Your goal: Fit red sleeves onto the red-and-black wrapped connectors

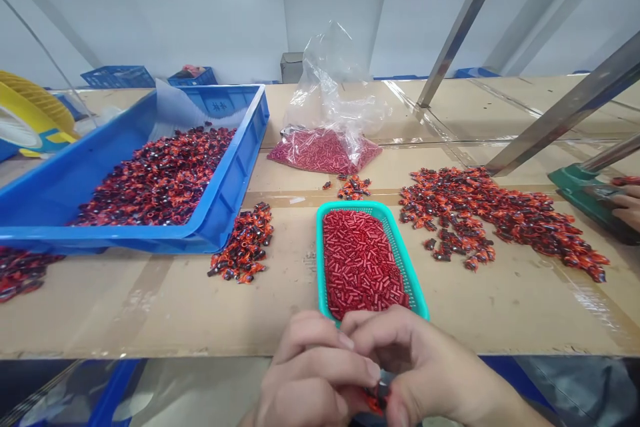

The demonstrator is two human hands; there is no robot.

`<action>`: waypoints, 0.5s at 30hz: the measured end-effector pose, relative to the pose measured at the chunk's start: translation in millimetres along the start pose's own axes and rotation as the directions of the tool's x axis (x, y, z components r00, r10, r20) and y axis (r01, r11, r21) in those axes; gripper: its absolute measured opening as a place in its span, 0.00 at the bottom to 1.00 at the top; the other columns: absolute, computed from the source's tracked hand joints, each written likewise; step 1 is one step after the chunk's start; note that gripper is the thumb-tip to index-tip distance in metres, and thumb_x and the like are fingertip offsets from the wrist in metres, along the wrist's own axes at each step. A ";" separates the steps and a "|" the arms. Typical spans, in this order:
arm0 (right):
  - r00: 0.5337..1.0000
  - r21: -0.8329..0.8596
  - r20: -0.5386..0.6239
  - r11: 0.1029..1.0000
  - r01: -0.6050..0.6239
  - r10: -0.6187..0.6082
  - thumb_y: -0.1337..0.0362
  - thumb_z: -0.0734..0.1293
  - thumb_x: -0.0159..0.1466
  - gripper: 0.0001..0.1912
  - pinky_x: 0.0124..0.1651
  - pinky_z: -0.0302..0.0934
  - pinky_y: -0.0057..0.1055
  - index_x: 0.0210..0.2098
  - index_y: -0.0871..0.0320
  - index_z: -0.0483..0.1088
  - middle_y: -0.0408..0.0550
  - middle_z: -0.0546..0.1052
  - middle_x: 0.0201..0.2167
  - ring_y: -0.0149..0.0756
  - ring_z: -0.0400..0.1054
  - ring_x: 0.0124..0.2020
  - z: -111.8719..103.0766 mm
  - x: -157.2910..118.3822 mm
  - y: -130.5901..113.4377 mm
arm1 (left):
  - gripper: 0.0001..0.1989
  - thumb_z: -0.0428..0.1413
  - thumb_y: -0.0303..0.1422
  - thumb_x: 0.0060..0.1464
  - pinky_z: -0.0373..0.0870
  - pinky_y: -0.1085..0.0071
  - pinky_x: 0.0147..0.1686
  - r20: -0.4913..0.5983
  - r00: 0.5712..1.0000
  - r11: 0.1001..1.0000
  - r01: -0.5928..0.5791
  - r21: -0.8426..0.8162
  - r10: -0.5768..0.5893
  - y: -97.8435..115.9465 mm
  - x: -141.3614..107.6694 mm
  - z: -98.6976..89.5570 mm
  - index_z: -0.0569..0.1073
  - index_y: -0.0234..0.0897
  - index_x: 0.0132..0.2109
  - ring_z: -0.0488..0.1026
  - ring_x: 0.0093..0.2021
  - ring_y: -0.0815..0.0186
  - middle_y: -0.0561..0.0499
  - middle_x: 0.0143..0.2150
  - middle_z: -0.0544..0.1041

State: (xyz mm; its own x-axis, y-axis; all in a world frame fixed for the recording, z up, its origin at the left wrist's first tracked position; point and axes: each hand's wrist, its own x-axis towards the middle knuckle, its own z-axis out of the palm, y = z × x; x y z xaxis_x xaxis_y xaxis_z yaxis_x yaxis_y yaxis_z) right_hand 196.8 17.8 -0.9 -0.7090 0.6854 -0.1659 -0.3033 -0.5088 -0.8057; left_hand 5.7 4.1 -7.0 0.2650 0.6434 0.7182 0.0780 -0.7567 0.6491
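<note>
At the table's front edge, my left hand [310,373] and my right hand [425,363] meet, both with curled fingers. Between their fingertips is a small black-and-orange part [377,392], mostly covered by the fingers. Just beyond them stands a turquoise plastic basket [321,260], filled with short red cylindrical pieces [360,260]. Loose black-and-orange parts form a small pile [245,243] left of the basket and a long, larger pile [480,210] to its right. A few more parts [354,187] lie behind the basket.
A big blue tray [200,237] of similar parts stands at left, near a yellow fan [35,110]. Behind the basket is a clear bag [325,147] of red pieces. Metal posts [565,107] rise at right, beside a green tool base [590,197] and another person's hand [629,205].
</note>
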 end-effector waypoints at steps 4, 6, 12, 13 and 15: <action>0.997 -0.070 -0.009 0.994 0.079 -0.080 0.46 0.83 0.50 0.22 0.42 0.63 0.24 0.32 0.57 0.83 0.43 0.69 0.37 0.31 0.66 0.39 3.9 -1.6 6.0 | 0.11 0.59 0.28 0.69 0.80 0.73 0.53 -0.022 0.999 0.994 -0.046 0.104 0.048 -2.8 -11.6 8.8 0.69 0.42 0.35 0.82 0.39 0.71 0.56 0.37 0.89; 0.992 -0.123 -0.031 0.985 0.118 -0.123 0.40 0.80 0.51 0.25 0.41 0.65 0.26 0.33 0.55 0.83 0.44 0.70 0.37 0.33 0.68 0.39 3.0 -4.1 10.2 | 0.06 0.58 0.28 0.69 0.78 0.71 0.57 -0.013 0.992 0.980 -0.119 0.157 0.122 -6.6 -12.3 10.2 0.72 0.42 0.41 0.83 0.41 0.70 0.56 0.38 0.88; 0.675 -0.876 -0.412 0.469 -0.110 -0.612 0.43 0.69 0.67 0.23 0.48 0.72 0.40 0.52 0.49 0.80 0.54 0.78 0.49 0.46 0.75 0.46 -64.5 -36.6 2.9 | 0.09 0.57 0.24 0.67 0.74 0.56 0.60 0.118 0.991 0.748 -0.036 0.662 -0.057 -38.0 -6.2 -30.9 0.73 0.38 0.52 0.77 0.57 0.56 0.41 0.54 0.84; 0.585 -0.918 -0.397 0.305 -0.254 -0.707 0.40 0.66 0.67 0.26 0.49 0.72 0.44 0.53 0.51 0.79 0.56 0.78 0.48 0.49 0.75 0.46 -85.1 -45.3 -1.0 | 0.11 0.57 0.24 0.66 0.74 0.54 0.58 0.111 0.983 0.674 0.017 0.739 -0.147 -47.4 -8.1 -42.1 0.74 0.39 0.53 0.77 0.57 0.54 0.42 0.54 0.84; 0.501 -0.845 -0.350 0.036 -0.534 -0.792 0.32 0.58 0.67 0.37 0.42 0.72 0.51 0.48 0.56 0.80 0.61 0.79 0.42 0.57 0.76 0.42 -124.1 -61.5 -8.7 | 0.11 0.56 0.23 0.65 0.74 0.49 0.54 0.080 0.969 0.599 0.080 0.797 -0.235 -67.5 -14.3 -63.0 0.76 0.38 0.52 0.77 0.54 0.48 0.41 0.50 0.85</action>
State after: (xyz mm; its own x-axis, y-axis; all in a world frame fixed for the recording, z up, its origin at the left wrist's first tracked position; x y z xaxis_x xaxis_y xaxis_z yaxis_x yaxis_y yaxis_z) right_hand 322.1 44.8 -54.2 0.1076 0.9283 0.3559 0.9056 0.0563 -0.4205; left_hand -63.9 53.2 -45.3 0.3148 0.7919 0.5232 0.8335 -0.4944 0.2468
